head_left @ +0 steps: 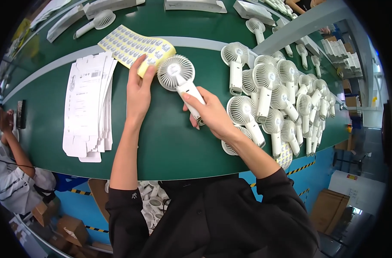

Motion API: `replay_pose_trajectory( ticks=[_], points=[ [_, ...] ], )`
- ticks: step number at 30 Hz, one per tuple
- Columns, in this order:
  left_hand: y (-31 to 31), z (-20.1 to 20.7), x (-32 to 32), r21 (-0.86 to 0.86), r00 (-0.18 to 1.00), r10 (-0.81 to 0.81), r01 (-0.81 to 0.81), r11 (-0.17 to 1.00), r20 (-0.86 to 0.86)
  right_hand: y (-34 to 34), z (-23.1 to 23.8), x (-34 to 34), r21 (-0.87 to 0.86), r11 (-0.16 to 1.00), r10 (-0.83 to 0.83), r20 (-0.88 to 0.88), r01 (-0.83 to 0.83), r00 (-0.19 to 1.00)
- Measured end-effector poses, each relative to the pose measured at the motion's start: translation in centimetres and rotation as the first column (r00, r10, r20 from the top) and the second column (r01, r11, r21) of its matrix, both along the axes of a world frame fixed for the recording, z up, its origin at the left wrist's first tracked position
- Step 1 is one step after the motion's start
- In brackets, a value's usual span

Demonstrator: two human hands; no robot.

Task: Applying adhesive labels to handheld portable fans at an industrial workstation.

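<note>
My right hand [211, 111] grips a white handheld fan [176, 74] by its handle, with the thumb along the front and the round grille tilted up to the left. Beside the grille, my left hand [138, 96] pinches the near right end of a yellow sticker sheet [133, 46] between thumb and fingers. Rows of small pale labels cover that sheet, and its held end curls upward. To the right of my right hand lies a crowded heap of similar white fans [265, 76], some overlapping. Left of my left hand is a stack of flat white printed cartons [85, 105].
A pale metal rail [196, 42] crosses the green tabletop [178, 152], and a grey post [299, 31] rises at right. Beyond the rail lie another fan [103, 19] and several white boxes [196, 5]. A co-worker's arm [17, 152] shows at far left.
</note>
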State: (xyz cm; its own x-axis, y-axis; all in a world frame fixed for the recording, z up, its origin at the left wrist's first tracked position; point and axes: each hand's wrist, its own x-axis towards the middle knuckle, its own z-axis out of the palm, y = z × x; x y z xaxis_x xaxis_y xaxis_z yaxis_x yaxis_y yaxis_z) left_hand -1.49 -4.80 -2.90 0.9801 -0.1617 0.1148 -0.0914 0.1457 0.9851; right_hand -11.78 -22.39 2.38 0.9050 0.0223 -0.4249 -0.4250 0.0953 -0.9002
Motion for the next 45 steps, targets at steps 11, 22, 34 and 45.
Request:
replay_pose_trajectory(
  ticks=[11,22,34,45],
  points=[
    [-0.1,-0.3,-0.3,-0.035,0.991,-0.123,0.122,0.992,-0.046,-1.0,0.7,0.2,0.574,0.816,-0.039,-0.058,0.065,0.998],
    [-0.9,1.7,-3.0,-0.29,0.833,-0.47,0.391,0.874,-0.292,0.8,0.5,1.6,0.509,0.833,0.24,0.019,-0.216,0.971],
    [0.4,0.1,-1.7,-0.366,0.813,-0.521,0.416,0.832,-0.26,1.5,1.8,2.1,0.362,0.917,0.172,0.019,-0.167,0.985],
    [-0.9,1.2,-2.9,-0.578,0.86,-0.415,0.185,0.795,-0.295,4.3,-0.4,1.8,-0.247,0.969,0.133,0.444,-0.022,0.886]
  ],
)
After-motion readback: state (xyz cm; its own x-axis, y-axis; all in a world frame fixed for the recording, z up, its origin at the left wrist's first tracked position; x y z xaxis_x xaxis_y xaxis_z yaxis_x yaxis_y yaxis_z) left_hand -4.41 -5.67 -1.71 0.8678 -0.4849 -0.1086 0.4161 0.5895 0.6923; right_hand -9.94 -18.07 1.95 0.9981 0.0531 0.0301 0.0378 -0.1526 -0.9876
